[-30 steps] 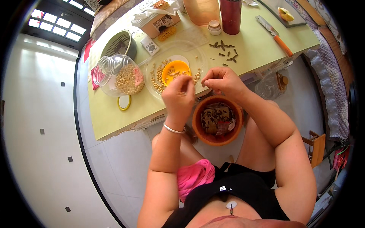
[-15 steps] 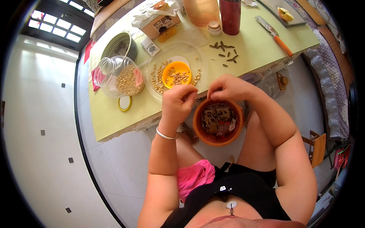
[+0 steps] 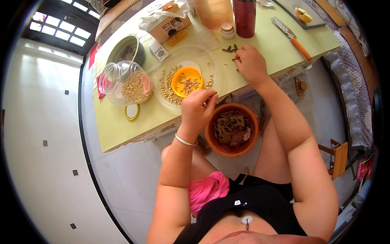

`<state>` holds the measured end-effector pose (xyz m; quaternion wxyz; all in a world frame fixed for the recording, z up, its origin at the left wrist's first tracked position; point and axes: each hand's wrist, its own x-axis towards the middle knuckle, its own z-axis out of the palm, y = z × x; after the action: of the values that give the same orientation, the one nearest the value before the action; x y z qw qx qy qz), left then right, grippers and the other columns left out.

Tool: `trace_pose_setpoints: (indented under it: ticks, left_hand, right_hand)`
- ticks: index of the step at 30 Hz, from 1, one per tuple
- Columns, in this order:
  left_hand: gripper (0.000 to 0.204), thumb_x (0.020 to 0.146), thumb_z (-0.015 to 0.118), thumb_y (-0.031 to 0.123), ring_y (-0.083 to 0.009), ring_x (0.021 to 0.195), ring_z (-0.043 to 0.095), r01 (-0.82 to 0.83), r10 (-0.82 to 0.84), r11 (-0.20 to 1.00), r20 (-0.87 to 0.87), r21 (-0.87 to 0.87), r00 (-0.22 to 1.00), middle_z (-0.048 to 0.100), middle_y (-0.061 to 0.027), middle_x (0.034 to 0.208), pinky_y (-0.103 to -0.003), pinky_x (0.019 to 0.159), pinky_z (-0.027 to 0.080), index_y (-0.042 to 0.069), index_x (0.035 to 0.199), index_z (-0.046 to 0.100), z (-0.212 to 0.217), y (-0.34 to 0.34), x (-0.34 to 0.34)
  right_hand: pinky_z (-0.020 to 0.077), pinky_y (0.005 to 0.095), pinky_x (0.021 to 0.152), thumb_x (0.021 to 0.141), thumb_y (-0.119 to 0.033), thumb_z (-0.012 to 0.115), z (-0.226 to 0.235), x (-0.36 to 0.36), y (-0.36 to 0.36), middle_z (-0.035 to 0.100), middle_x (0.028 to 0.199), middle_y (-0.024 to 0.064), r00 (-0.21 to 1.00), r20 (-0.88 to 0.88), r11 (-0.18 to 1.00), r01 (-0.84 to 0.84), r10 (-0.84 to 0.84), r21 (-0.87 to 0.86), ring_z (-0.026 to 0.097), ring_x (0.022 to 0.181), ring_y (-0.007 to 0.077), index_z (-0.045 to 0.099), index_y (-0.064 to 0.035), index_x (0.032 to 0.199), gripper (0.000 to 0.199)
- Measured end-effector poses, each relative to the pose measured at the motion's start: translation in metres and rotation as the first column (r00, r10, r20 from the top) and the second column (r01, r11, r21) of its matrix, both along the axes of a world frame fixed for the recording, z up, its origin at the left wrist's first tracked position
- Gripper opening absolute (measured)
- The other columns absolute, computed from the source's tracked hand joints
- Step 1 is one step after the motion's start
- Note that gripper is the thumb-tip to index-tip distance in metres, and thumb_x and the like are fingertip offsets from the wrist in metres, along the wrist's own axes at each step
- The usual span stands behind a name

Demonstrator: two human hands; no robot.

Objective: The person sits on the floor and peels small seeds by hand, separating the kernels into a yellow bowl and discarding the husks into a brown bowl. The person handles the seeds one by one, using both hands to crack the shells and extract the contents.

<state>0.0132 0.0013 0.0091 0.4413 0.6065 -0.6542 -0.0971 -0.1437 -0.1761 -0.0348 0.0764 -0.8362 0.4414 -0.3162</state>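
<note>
My left hand point(image 3: 197, 109) hovers at the table's near edge, fingertips pinched together on a small seed beside the clear plate point(image 3: 211, 65). In that plate an orange bowl point(image 3: 186, 80) holds peeled seeds, with pale kernels scattered around it. My right hand point(image 3: 251, 63) lies palm down farther back on the green table point(image 3: 122, 130), its fingertips on a little heap of dark seeds point(image 3: 230, 49); what its fingers grip is hidden. Below the table edge, between my knees, a brown bowl point(image 3: 232, 129) holds shells and scraps.
A glass jar point(image 3: 126, 83) of pale beans lies on its side at the left, its lid point(image 3: 132, 112) nearby. Behind stand a green basket point(image 3: 126, 49), a box point(image 3: 164, 25), a red cylinder point(image 3: 243, 16) and an orange-handled knife point(image 3: 293, 40). A wooden stool point(image 3: 337, 156) stands at right.
Both hands were together over the brown bowl. The right hand has since reached back to the dark seeds on the table, and the left has lifted toward the clear plate.
</note>
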Motion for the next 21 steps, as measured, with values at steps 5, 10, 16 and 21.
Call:
trace_pose_setpoints:
  ticks: [5, 10, 16, 21]
  left_hand:
    - [0.01, 0.081, 0.071, 0.002, -0.0275, 0.065, 0.064, -0.067, 0.067, 0.997, -0.013, -0.046, 0.998, 0.066, -0.0122, 0.077, -0.035, 0.06, 0.051, 0.002, 0.09, 0.07, -0.007, -0.005, -0.002]
    - [0.02, 0.081, 0.071, -0.001, -0.0258, 0.068, 0.066, -0.064, 0.135, 0.944, 0.2, -0.325, 0.97, 0.069, -0.0118, 0.081, -0.032, 0.065, 0.055, 0.002, 0.101, 0.072, -0.003, -0.014, -0.008]
    - [0.017, 0.082, 0.07, -0.003, -0.0282, 0.073, 0.068, -0.087, 0.13, 0.97, 0.186, -0.226, 0.974, 0.069, -0.0137, 0.083, -0.034, 0.068, 0.055, 0.001, 0.098, 0.071, -0.009, -0.008, -0.009]
    - [0.011, 0.082, 0.071, -0.001, -0.0281, 0.068, 0.067, -0.148, 0.17, 0.954, 0.062, -0.261, 0.984, 0.069, -0.0134, 0.082, -0.033, 0.064, 0.054, 0.002, 0.092, 0.071, -0.009, -0.012, -0.007]
  right_hand:
    - [0.0504, 0.0423, 0.078, 0.085, -0.016, 0.063, 0.006, 0.006, 0.005, 0.062, 0.09, 0.0117, 0.996, 0.077, 0.998, -0.043, 0.04, 0.042, 0.062, 0.091, 0.0292, 0.066, -0.0033, 0.081, 0.014]
    - [0.0511, 0.0367, 0.071, 0.088, -0.011, 0.062, 0.034, -0.003, 0.049, 0.067, 0.087, 0.0174, 0.853, 0.449, 0.701, -0.49, 0.265, 0.518, 0.066, 0.079, 0.0272, 0.064, 0.0021, 0.094, 0.015]
    - [0.05, 0.0284, 0.068, 0.089, -0.008, 0.063, 0.024, 0.006, 0.071, 0.068, 0.083, 0.0076, 0.672, 0.717, 0.473, -0.7, 0.185, 0.534, 0.062, 0.075, 0.0132, 0.066, 0.0021, 0.096, 0.013]
    - [0.0479, 0.0232, 0.068, 0.089, -0.009, 0.067, 0.016, 0.007, 0.071, 0.065, 0.083, 0.0, 0.659, 0.747, 0.453, -0.694, 0.087, 0.56, 0.057, 0.076, 0.0059, 0.068, 0.0017, 0.093, 0.012]
